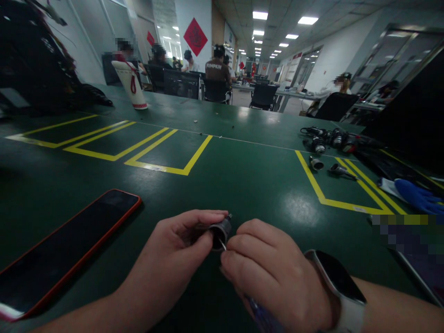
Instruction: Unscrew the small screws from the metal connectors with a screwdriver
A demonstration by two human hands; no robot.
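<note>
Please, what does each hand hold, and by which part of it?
The left hand holds a hollow grey part by its outer wall. The right hand holds a thin-shafted tool; exactly where it is gripped is hidden.

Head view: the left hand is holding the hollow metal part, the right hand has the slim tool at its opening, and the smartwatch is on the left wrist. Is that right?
Not quite: the smartwatch is on the right wrist, as the head view shows. The rest holds: the left hand grips the hollow metal part, and the right hand has the slim tool at its opening.
</note>
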